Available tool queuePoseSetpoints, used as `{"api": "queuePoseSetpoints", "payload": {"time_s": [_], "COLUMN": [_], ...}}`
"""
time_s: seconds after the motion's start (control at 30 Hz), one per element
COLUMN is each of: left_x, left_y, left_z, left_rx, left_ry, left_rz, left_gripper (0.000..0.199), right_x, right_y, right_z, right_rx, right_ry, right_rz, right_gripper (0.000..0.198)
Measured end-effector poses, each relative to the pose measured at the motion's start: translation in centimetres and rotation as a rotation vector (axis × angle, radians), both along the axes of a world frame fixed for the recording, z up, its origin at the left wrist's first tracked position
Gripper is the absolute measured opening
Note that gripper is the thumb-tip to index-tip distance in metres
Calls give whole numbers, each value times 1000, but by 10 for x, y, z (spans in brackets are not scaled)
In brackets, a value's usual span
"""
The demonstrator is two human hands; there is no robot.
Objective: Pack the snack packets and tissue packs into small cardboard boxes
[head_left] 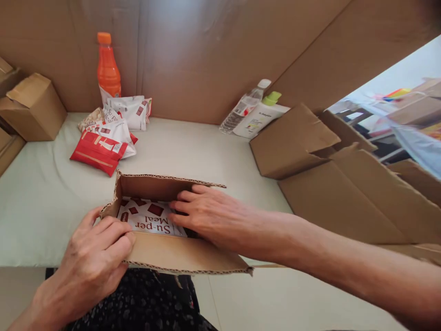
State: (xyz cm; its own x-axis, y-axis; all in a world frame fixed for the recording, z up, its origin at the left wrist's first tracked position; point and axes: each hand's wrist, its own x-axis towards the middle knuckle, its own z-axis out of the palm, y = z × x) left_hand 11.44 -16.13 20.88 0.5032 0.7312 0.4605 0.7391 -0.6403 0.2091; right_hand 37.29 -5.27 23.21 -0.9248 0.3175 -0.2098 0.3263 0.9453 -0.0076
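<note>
An open cardboard box (155, 183) stands near the front edge of the table with its flaps raised. Inside lies a white "Su-per Meal" packet (151, 219) with dark red squares, its print upside down to me. My left hand (99, 250) grips the box's left front corner, thumb and fingers closed around the edge. Reaching in from the right, my right hand (210, 214) has its fingers extended and apart, their tips at the packet's right end. Its palm and thumb are partly hidden by the front flap.
Behind the box at left are a red packet (98, 151), several white packets (132, 112) and an orange drink bottle (109, 69). A clear bottle (241, 108) and a white pump bottle (260, 117) lean at the back right. More cardboard boxes (289, 142) stand at both sides.
</note>
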Motion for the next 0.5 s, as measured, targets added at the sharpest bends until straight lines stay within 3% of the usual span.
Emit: {"api": "queuePoseSetpoints", "payload": {"time_s": [0.1,0.17,0.33,0.4,0.5], "left_x": [3,4,3,2,1], "left_y": [-1,-1,1,1,0], "left_z": [-5,-10,-14,-14,-15], "left_rx": [15,24,78,65,57], "left_ry": [-26,-56,-97,-98,-100], "left_rz": [16,35,30,32,34], "left_gripper": [29,30,33,34,34], "right_x": [-14,-21,-48,-55,-53], "right_y": [9,14,14,12,14], "right_z": [-14,-24,-27,-20,-6], "right_rx": [-4,11,7,-55,-172], "right_ry": [-100,-128,-267,-365,-367], "right_rz": [105,173,276,227,48], "right_gripper": [57,64,49,33,31]}}
